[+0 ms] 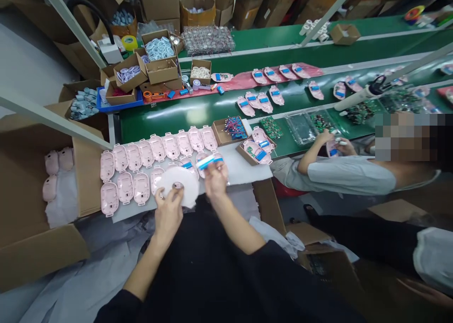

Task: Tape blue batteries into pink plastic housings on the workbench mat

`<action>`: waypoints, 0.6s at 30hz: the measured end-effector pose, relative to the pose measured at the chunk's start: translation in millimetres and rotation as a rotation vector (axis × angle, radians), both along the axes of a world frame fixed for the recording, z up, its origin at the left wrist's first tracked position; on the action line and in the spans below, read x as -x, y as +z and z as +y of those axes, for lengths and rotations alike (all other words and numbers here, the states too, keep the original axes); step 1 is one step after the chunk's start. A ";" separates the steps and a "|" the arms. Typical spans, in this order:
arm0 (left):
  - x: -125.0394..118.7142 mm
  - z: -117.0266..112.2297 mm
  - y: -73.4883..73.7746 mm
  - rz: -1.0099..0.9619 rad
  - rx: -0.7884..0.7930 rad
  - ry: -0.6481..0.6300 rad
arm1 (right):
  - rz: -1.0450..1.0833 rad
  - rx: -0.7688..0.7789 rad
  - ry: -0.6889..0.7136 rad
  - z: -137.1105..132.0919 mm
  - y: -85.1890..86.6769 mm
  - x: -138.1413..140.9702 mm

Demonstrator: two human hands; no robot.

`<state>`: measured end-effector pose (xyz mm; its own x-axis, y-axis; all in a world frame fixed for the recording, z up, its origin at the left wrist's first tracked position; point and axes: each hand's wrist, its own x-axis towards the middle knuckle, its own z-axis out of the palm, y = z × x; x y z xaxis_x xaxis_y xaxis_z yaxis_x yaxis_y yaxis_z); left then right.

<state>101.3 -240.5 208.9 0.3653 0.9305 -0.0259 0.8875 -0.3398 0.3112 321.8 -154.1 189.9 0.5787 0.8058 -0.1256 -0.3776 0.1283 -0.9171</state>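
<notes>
Sitting in L hand (pixel 169 212): prob. tape roll (pixel 188 187)

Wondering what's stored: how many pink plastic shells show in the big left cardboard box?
3: a pink plastic shell upper left, a second upper right, a third lower left; more may hide.

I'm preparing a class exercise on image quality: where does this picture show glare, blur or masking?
In the head view, glare whitens a patch of the green conveyor; in the head view, the right hand and the blue-and-white piece it holds look slightly smeared; in the head view, coarse pixel blocks mask a co-worker's head.
</notes>
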 end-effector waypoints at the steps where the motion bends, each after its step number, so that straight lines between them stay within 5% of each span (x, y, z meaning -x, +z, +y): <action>1: 6.9 -4.0 -6.1 -0.014 0.024 -0.016 | -0.085 -0.061 -0.051 22.8 12.8 -27.0; 4: 47.2 -10.4 -28.6 -0.024 0.057 0.001 | -0.369 -0.242 -0.073 94.0 35.8 -117.1; 6: 79.1 -7.8 -45.7 -0.016 0.032 0.079 | -0.562 -0.268 -0.008 134.7 24.9 -160.8; 9: 106.9 -0.2 -67.8 -0.022 -0.004 0.195 | -0.888 -0.035 0.289 181.3 -28.7 -181.9; 13: 91.4 0.9 -83.5 -0.025 0.004 0.383 | -1.444 0.459 0.919 228.8 -107.3 -170.8; 18: 50.5 -1.2 -87.2 0.001 0.059 0.498 | -1.820 0.495 1.383 270.3 -154.2 -163.2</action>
